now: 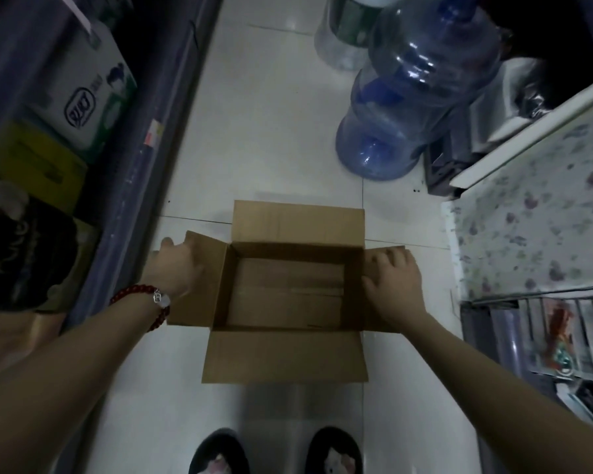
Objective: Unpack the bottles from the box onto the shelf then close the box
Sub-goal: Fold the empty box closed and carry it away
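We've got the cardboard box point(285, 292) on the white tile floor point(271, 114), all four flaps out, inside bare: no bottles left in it, so unpacking looks done and closing is what's left. Our left hand point(175, 265) holds the left side flap point(199, 278), fingers curled over its outer edge w/ the thumb out to the side. Our right hand point(394, 278) lies flat on the right side flap point(384, 258), fingers spread, pressing not pinching. Far flap point(298, 220) and near flap point(285, 357) aren't touched.

Risks, as we judge it: the long flaps splay wide, so if we fold those first the side flaps end up on top and the lid won't sit flat. The box is empty and light, so uneven push L vs R could skate it across the slick tile toward the blue water jugs point(408, 97). The right hand has no real grip; that flap may spring back up.
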A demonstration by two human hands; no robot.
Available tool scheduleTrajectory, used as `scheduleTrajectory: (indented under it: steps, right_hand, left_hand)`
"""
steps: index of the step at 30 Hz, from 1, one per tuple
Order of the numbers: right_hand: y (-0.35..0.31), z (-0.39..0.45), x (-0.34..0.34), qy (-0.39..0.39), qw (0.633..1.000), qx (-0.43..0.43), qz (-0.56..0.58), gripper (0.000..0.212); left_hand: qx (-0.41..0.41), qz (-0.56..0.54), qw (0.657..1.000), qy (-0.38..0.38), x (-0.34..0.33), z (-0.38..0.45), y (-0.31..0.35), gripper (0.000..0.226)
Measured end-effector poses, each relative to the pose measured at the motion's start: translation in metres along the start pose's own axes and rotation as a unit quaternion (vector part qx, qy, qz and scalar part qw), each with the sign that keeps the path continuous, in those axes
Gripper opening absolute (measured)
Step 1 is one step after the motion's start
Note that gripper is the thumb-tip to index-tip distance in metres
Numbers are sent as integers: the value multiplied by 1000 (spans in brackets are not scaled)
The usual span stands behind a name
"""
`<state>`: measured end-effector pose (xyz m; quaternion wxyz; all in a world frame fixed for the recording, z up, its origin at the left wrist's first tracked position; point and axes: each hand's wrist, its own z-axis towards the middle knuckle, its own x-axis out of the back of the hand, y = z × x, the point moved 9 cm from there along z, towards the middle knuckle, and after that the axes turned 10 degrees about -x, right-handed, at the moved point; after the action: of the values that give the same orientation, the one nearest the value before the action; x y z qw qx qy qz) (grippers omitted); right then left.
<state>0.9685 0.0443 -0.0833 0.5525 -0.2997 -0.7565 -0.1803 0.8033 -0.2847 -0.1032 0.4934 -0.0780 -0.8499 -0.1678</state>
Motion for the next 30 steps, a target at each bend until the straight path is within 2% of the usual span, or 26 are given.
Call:
scheduleTrajectory:
  steps: [6, 11, 14, 16, 17, 19, 22, 25, 30]
  right_hand:
    - [17, 10, -35, 6, 999, -36, -19, 38]
    - [17, 6, -44, 58, 997, -55, 19, 38]
    - [1, -6, -33, 124, 991, -28, 35, 37]
    - [-18, -17, -25, 152, 985, 16, 75, 36]
    - [-29, -20, -25, 141, 983, 43, 110, 38]
    - [-49, -24, -35, 59, 975, 84, 197, 47]
    - [-66, -20, -58, -47, 958, 126, 255, 56]
    - [-64, -5, -75, -50, 959, 157, 230, 56]
    - [-62, 17, -92, -25, 968, 174, 180, 54]
  left_hand:
    - [-20, -74, 996, 52, -16, 9, 2, 32]
    - [-3, -97, 989, 108, -12, 1, 12, 34]
    - [-15, -115, 982, 148, -6, -14, 33, 37]
    - [-71, -151, 972, 167, -8, -25, 57, 41]
    - [-111, -173, 965, 165, -12, -29, 70, 44]
    - [-174, -208, 952, 141, -27, -32, 94, 48]
    - [-176, -161, 969, 70, -61, -18, 101, 53]
    - [-213, -69, 974, 27, -82, -1, 94, 60]
    - [-264, -63, 962, 17, -92, 24, 95, 62]
